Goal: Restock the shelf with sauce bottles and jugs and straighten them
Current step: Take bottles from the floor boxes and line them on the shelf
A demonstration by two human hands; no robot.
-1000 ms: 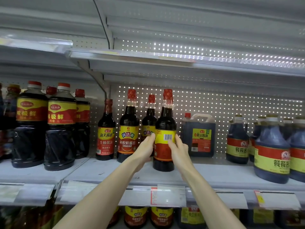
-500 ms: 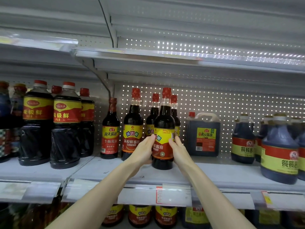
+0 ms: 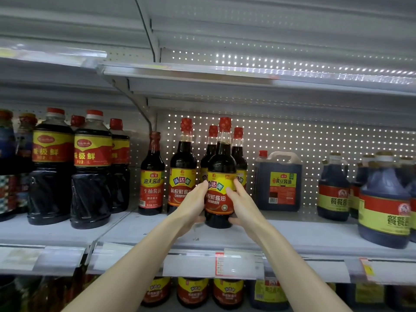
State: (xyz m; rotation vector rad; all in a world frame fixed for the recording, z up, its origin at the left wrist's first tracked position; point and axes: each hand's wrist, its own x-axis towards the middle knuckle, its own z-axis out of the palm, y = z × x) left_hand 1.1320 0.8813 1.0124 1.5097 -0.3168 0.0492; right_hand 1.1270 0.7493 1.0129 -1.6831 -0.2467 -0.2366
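At the shelf (image 3: 292, 235) front, left hand (image 3: 191, 203) and right hand (image 3: 243, 203) grasp a sauce bottle (image 3: 221, 163), label outward; release and restocking apparently remain.

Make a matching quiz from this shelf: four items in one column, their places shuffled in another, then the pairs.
1. front dark sauce bottle with tall red cap
2. square dark jug with moulded handle
3. slim dark bottle with red lower label
4. large round bluish jug with red-yellow band

A. far right of the shelf
B. gripped between left hand and right hand
C. alone, right of the red-capped bottle cluster
D. leftmost in this bay, beside the bracket

Pairs: 1-B; 2-C; 3-D; 4-A
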